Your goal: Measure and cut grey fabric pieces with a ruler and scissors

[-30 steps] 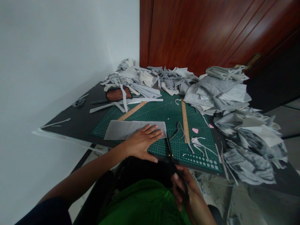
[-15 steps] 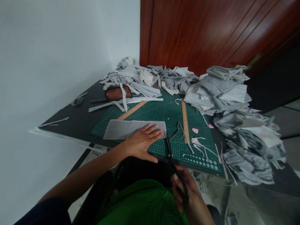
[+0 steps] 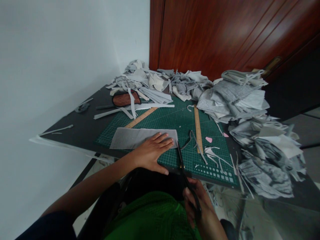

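A rectangular piece of light grey fabric (image 3: 130, 138) lies flat on the green cutting mat (image 3: 175, 116). My left hand (image 3: 152, 150) presses down on its right part, palm down, fingers stretched out. In my right hand (image 3: 200, 203), below the table's front edge, are the handles of black scissors (image 3: 182, 165). Their blades point away from me and lie along the fabric's right edge, tips close to my left fingertips. Whether the blades are fully closed is hard to make out. Thin grey fabric strips (image 3: 193, 143) rest on the mat just right of the blades.
Two wooden rulers, one slanted (image 3: 141, 118) and one nearly upright (image 3: 198, 130), lie on the mat. Heaps of grey fabric scraps (image 3: 185, 83) line the back. Piled fabric (image 3: 232, 96) stands at the right. A brown oval pad (image 3: 125, 99) sits back left. Pink scraps (image 3: 208, 139) lie near the right ruler.
Almost nothing differs; the view has shifted very slightly. My left hand stays flat on the fabric, and the scissors remain at its right edge.
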{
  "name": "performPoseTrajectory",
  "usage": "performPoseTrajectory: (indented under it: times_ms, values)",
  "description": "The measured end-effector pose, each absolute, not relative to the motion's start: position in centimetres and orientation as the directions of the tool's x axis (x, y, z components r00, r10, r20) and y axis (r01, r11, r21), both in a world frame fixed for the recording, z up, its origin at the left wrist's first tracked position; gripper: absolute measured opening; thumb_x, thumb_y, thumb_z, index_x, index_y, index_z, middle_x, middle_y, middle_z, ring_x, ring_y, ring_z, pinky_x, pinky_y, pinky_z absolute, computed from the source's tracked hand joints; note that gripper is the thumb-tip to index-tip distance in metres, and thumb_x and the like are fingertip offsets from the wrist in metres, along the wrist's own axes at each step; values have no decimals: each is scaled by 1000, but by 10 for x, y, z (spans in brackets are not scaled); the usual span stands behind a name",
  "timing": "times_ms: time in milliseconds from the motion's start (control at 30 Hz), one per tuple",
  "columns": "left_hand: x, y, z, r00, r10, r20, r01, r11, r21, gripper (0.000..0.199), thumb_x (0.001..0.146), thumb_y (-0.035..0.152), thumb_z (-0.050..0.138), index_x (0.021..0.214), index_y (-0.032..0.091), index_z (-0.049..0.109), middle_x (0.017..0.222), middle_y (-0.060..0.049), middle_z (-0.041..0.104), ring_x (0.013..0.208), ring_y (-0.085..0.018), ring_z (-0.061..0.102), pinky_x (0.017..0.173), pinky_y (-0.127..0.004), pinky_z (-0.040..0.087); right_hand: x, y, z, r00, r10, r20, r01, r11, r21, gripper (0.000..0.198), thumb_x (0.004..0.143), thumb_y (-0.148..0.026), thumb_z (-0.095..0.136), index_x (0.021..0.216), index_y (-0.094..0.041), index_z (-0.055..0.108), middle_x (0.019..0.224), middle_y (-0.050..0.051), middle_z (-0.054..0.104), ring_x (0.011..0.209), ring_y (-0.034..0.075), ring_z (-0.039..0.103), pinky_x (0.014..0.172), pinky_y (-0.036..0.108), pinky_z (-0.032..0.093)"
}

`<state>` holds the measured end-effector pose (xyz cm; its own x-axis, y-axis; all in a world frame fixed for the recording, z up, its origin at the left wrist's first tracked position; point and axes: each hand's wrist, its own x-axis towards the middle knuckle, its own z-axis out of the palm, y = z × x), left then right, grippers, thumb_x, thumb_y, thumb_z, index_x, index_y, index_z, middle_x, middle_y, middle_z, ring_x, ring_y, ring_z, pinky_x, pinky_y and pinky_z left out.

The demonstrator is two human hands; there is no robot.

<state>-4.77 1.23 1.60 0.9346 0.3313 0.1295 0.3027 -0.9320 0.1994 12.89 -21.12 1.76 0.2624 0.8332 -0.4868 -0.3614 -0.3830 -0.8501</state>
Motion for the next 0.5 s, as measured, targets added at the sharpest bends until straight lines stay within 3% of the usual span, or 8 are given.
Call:
performPoseTrajectory:
  times_ms: [500]
  values:
    - [-48, 12, 16, 932, 336, 136, 304, -929, 208, 115, 78, 92, 54, 161, 14, 36, 168, -15, 35, 160, -36, 22, 132, -49, 5, 128, -213, 21, 237, 844, -481, -314, -402, -860, 64, 82, -66, 78, 124, -26, 52, 70, -9, 52, 41, 5, 39, 32, 15, 35]
